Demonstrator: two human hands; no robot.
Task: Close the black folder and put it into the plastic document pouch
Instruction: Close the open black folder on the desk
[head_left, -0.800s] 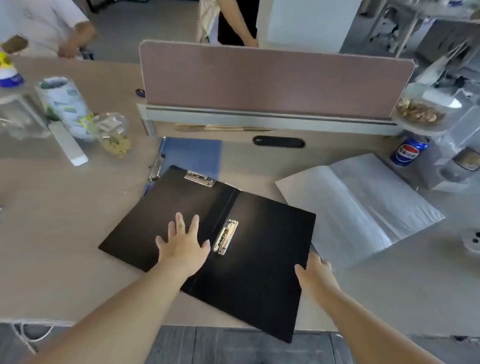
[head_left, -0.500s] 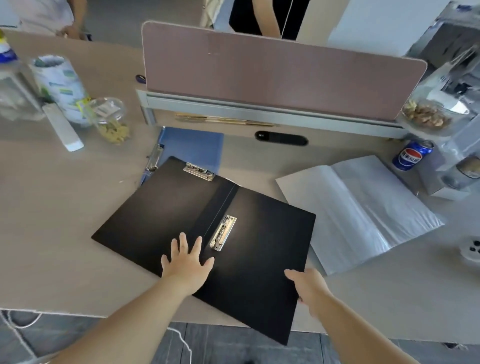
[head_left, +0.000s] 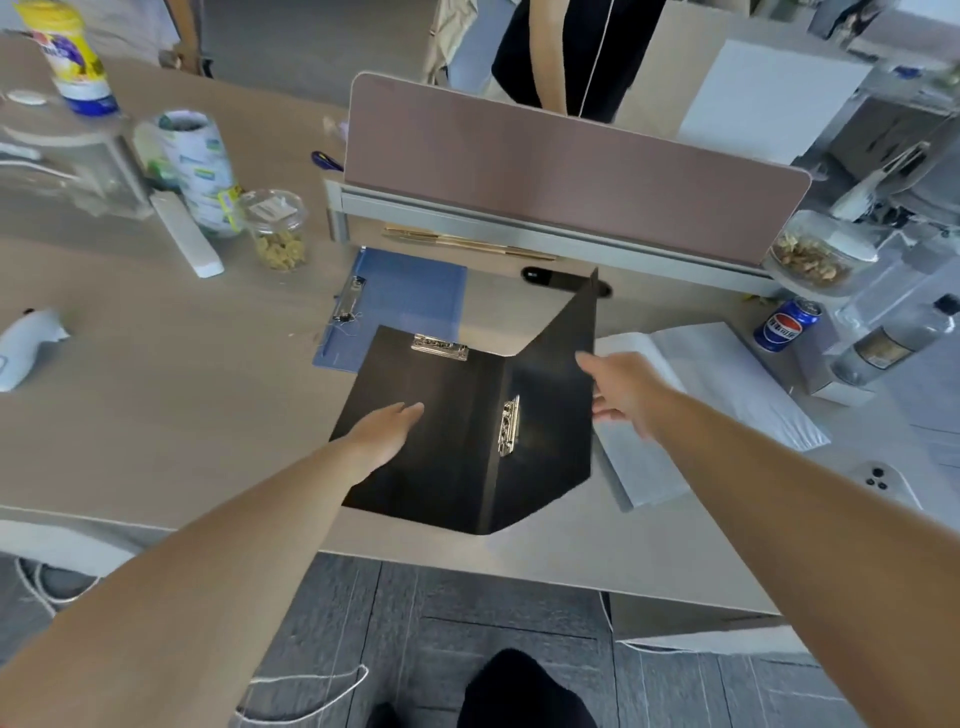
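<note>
The black folder (head_left: 457, 467) lies half open near the desk's front edge. Its left cover is flat; its right cover stands nearly upright. One metal clip (head_left: 439, 347) sits at the top of the left cover and another (head_left: 509, 426) by the spine. My left hand (head_left: 384, 431) rests flat, fingers together, on the left cover. My right hand (head_left: 628, 389) is at the raised cover's outer edge, fingers on it. The translucent plastic document pouch (head_left: 727, 384) lies flat on the desk just right of the folder, partly hidden behind my right hand.
A blue clipboard (head_left: 410, 296) lies behind the folder, partly under it. A desk divider (head_left: 571, 171) stands at the back. A snack jar (head_left: 278, 234) and white remote (head_left: 187, 234) are left; a blue can (head_left: 787, 325) and phone (head_left: 883, 483) are right. A person stands beyond the divider.
The folder's right cover, flat before, has swung up to nearly upright with my right hand on its edge. My left hand stays flat on the left cover. The camera has moved back.
</note>
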